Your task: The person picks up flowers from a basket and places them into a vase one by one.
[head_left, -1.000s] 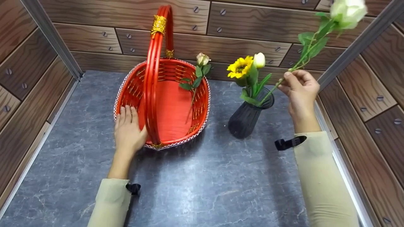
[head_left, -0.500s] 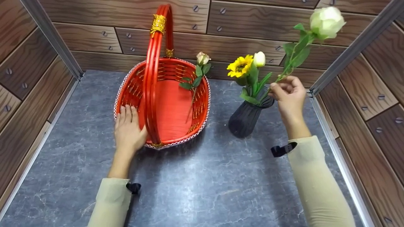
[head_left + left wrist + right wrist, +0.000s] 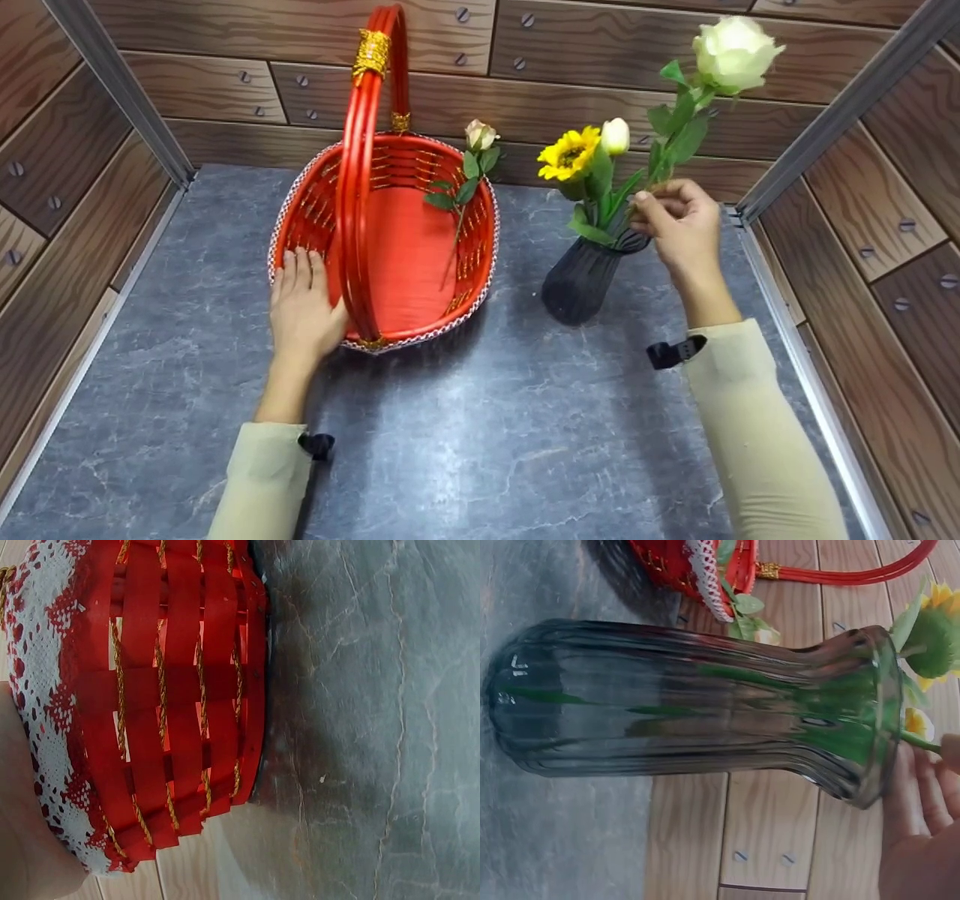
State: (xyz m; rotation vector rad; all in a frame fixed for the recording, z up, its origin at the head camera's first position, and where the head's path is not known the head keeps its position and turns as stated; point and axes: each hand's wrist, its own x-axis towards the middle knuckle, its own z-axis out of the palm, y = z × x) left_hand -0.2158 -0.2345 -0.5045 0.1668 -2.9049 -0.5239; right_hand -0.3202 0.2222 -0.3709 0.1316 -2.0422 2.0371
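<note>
Head view, left to right: left hand [image 3: 306,304] with straight, flattened fingers, grasping nothing, resting on near left rim of red basket [image 3: 405,247], left of its tall handle [image 3: 358,195]; contact between thumb and handle impossible to tell. In left wrist view, same hand against white lace edging [image 3: 45,667]. Across basket's right rim, small pink rose [image 3: 480,135], leaning with lower end inside. Farther right, apart from basket, on grey tabletop [image 3: 465,450], dark glass vase [image 3: 577,285] with yellow sunflower [image 3: 567,155] and white tulip [image 3: 615,136] in its mouth. At right, right hand [image 3: 681,225] just beside vase mouth, with thumb and curled fingers pinching white rose [image 3: 737,56] by its stem; bloom well above vase, leaning slightly right. In right wrist view, green stem [image 3: 921,741] between vase mouth and thumb.
</note>
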